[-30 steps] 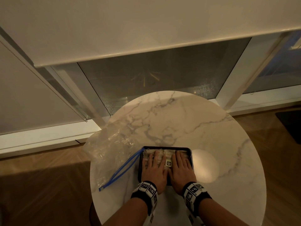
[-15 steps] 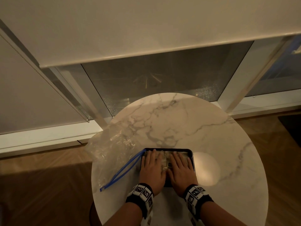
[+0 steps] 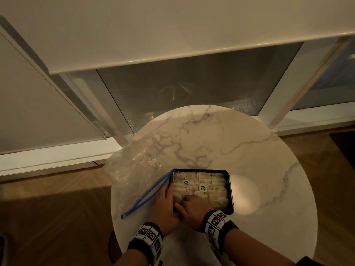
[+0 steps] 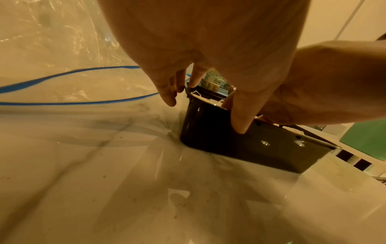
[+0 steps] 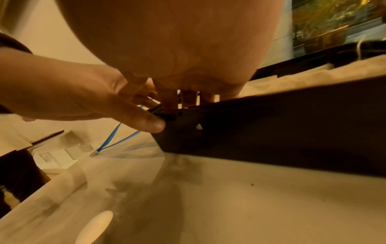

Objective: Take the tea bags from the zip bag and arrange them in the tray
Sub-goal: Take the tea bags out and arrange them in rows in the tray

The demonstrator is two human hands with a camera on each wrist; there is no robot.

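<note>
Pale paper tea bags fill the black rectangular metal tray, packed in rows just below the centre of the head view, two small dark tags lying on top. At the tray's lower-left corner the left hand grips the tray, thumb on the outer wall and fingers along the left edge. Beside it the right hand reaches over the near rim, fingers curled down onto the tea bags; whether it pinches one cannot be told. Left of the tray, touching it, lies the crumpled clear plastic zip bag with a blue seal. All rest on a round white marble table.
</note>
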